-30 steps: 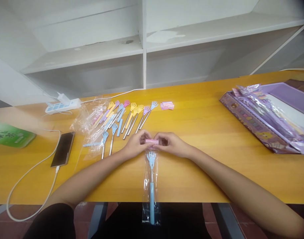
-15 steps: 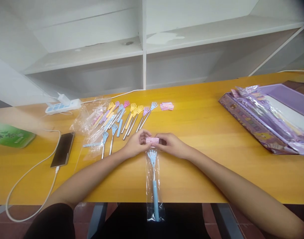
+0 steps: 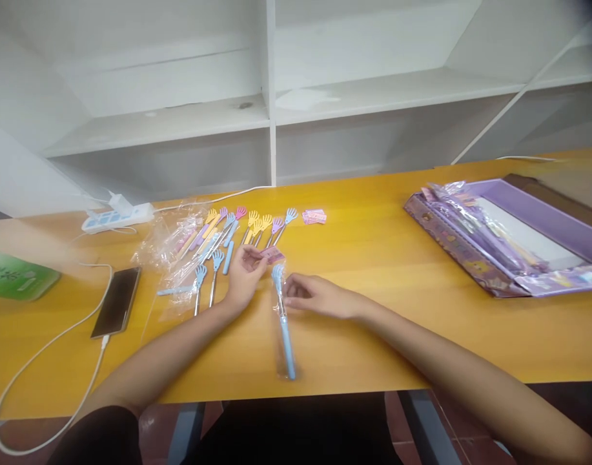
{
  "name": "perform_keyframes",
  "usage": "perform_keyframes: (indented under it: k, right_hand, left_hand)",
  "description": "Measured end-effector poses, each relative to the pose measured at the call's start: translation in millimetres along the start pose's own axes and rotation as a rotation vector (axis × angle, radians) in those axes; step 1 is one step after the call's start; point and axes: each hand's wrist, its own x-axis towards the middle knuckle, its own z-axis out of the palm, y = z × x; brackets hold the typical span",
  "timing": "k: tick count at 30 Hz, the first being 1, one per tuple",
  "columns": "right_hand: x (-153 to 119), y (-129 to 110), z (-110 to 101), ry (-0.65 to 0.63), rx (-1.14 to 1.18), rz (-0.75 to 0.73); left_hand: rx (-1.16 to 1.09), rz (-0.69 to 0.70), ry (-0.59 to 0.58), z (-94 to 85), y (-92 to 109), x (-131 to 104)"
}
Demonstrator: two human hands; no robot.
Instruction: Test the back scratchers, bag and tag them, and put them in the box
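Note:
In the head view my left hand [image 3: 246, 274] pinches a small pink printed card [image 3: 273, 256] between thumb and fingers. Just below it, a light-blue back scratcher [image 3: 287, 345] with a claw-shaped head and metal neck lies in a clear plastic sleeve. My right hand [image 3: 319, 296] is curled at the sleeve's right edge, fingertips closed against it by the neck; the exact grip is partly hidden. Beyond my left hand lie several back scratchers [image 3: 257, 226] in yellow, purple, pink and blue, some beside loose clear bags [image 3: 167, 236]. More pink cards [image 3: 314, 216] sit in a small pile farther back.
A purple box [image 3: 542, 194] holding bagged items stands at the right. On the left are a phone [image 3: 116, 302] on a white cable, a power strip [image 3: 117, 217] and a green packet [image 3: 19, 274]. White shelving [image 3: 272, 148] rises behind the table.
My hands have come apart; the card is now in my left hand only. My right hand has dropped to the sleeve, which has moved from overhanging the table edge fully onto the table.

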Motion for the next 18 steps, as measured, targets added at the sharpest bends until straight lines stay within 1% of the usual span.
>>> perform_keyframes:
  k: [3, 4, 5, 7, 9, 10, 12, 13, 15, 16, 18]
  right_hand:
    - [-22.5, -6.5, 14.9, -0.024, 0.112, 0.000]
    - [-32.0, -8.2, 22.8, -0.010, 0.115, 0.001]
    - [-41.8, -9.7, 32.2, 0.021, 0.067, 0.008]
    - [-59.4, -12.3, 54.2, 0.141, -0.151, 0.032]
    - [-70.9, -12.7, 75.4, 0.275, -0.353, 0.043]
    - [-73.9, -11.5, 83.7, 0.324, -0.402, 0.043]
    - [-75.9, -6.0, 91.1, 0.400, -0.386, 0.046]
    - [-76.6, -1.7, 89.3, 0.430, -0.344, 0.046]
    - [-82.2, 8.3, 73.5, 0.508, -0.258, 0.054]
    - [-88.7, 13.3, 59.7, 0.559, -0.242, 0.066]
    - [-110.8, 21.7, 21.2, 0.730, -0.283, 0.125]
  left_hand:
    - [0.003, -0.024, -0.010, 1.1, 2.1, -1.6]
    - [0.013, -0.023, -0.013, 1.7, 1.6, -2.3]
    - [0.025, -0.015, -0.015, 2.2, 0.7, -3.0]
    - [0.042, -0.002, -0.028, 3.0, -1.5, -3.9]
    - [0.038, -0.012, -0.051, 2.9, -3.1, -4.2]
    - [0.031, -0.023, -0.058, 2.5, -3.4, -4.2]
    - [0.017, -0.046, -0.055, 1.3, -3.2, -3.6]
    - [-0.001, -0.065, -0.053, 0.7, -2.9, -3.1]
    - [-0.064, -0.129, -0.059, -0.2, -2.7, -1.6]
    - [-0.099, -0.172, -0.065, -0.4, -2.9, -0.8]
    - [-0.139, -0.245, -0.075, -0.1, -4.1, 0.5]
